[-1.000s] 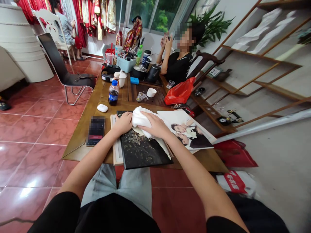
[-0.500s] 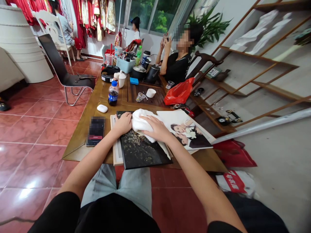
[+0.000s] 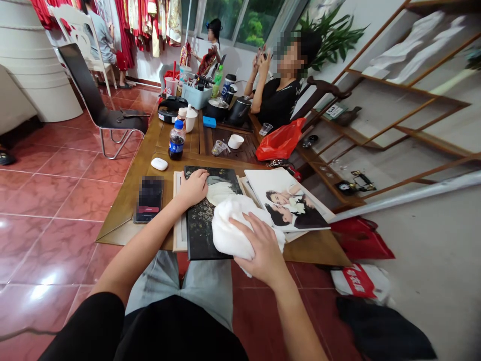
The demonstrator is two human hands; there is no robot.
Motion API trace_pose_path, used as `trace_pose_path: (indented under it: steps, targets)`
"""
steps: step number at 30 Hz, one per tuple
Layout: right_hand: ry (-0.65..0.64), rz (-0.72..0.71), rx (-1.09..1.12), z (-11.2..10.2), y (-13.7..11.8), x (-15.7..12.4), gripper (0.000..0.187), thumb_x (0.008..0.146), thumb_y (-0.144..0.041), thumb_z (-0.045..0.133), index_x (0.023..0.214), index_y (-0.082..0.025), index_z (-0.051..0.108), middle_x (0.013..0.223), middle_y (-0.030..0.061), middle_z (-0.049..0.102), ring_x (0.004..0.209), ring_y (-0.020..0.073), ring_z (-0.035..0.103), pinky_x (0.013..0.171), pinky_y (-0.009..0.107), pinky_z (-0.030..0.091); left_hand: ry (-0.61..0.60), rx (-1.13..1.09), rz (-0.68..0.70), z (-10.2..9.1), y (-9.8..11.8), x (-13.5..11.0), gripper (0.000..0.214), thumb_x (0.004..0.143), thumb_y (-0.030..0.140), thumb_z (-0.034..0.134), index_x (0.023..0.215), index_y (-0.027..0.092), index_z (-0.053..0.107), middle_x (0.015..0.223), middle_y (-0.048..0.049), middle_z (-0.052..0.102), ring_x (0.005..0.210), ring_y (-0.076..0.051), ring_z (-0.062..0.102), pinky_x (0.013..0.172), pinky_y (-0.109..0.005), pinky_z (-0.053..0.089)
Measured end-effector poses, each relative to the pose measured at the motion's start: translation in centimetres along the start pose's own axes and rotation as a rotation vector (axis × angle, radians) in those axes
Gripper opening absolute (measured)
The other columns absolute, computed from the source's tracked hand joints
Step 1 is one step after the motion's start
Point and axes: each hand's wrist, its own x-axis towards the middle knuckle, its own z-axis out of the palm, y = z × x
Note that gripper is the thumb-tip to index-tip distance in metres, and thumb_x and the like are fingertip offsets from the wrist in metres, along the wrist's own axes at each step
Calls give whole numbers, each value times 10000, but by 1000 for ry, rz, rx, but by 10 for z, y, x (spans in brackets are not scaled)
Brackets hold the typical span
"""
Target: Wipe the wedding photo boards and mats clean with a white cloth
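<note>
Gripping white cloth [image 3: 235,230] in right hand [image 3: 263,250], left hand [image 3: 193,189] on photo panel [image 3: 203,223].

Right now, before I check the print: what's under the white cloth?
The white cloth sits on the dark photo panel's lower right part, under the right hand; the image there is covered, so it cannot be seen.

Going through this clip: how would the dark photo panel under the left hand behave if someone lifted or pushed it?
The dark photo panel looks stiff, since it lies flat with straight edges, so it would probably lift as one piece. Its smooth face may feel slippery under the left hand. Resting on the pale board, it might slide when pushed.
</note>
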Motion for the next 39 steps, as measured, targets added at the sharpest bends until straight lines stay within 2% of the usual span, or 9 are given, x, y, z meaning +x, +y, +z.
trace_pose_path:
  steps: [5,12,15,19,25,29,32,35,39]
  targets:
    - [54,21,-27,3,-18,-7,832,742,-372,681,1540,-361,445,1513,110,498,1449,409,416,1161,614,310,-3,11,-8,-1,1,0,410,1030,183,379,1376,233,592,1537,-101,550,1448,-235,479,1281,-632,153]
    - [37,-21,18,14,-75,18,851,687,-507,754,1496,-382,522,1520,104,517,1439,424,415,1192,641,247,-9,1,-2,0,1,2,414,1025,178,383,1383,242,582,1538,-94,547,1441,-230,484,1280,-630,154]
    - [32,-44,32,19,-87,24,865,683,-547,768,1497,-385,525,1525,101,520,1444,418,411,1201,630,238,-21,1,-5,0,0,3,418,1021,177,388,1382,251,587,1540,-87,544,1430,-233,495,1280,-631,153]
    - [38,-21,50,19,-81,21,844,710,-537,750,1502,-367,514,1502,94,548,1432,396,437,1205,596,256,-26,-7,-4,-3,0,2,421,1015,174,395,1376,244,599,1528,-94,553,1421,-242,502,1274,-645,151]
    - [118,129,-10,11,-42,4,757,791,-436,680,1514,-348,471,1476,109,559,1418,393,464,1157,602,319,-21,-5,4,-5,2,1,415,1017,180,394,1371,222,607,1516,-109,563,1435,-258,488,1265,-673,151]
    - [132,177,-55,8,-24,-3,738,837,-451,658,1536,-365,438,1475,107,553,1397,418,473,1101,602,379,-24,5,-2,-5,3,1,418,1021,184,385,1375,219,605,1523,-113,557,1434,-263,488,1266,-672,158]
    - [130,171,-63,8,-28,1,737,841,-472,661,1539,-368,445,1477,112,546,1386,430,472,1103,624,367,-20,9,-4,-3,2,1,420,1021,186,382,1378,225,601,1528,-111,551,1442,-261,479,1268,-664,162]
    - [124,153,-47,8,-45,14,726,826,-513,681,1511,-362,493,1469,119,550,1390,429,462,1137,649,320,-15,12,3,-2,2,1,421,1020,185,382,1380,235,594,1528,-103,550,1447,-256,474,1267,-653,177]
    - [85,89,7,10,-70,33,764,764,-663,725,1444,-348,575,1481,138,544,1422,427,431,1163,670,277,-16,17,2,-1,1,2,409,1022,185,399,1377,250,592,1523,-93,555,1433,-245,491,1274,-627,179]
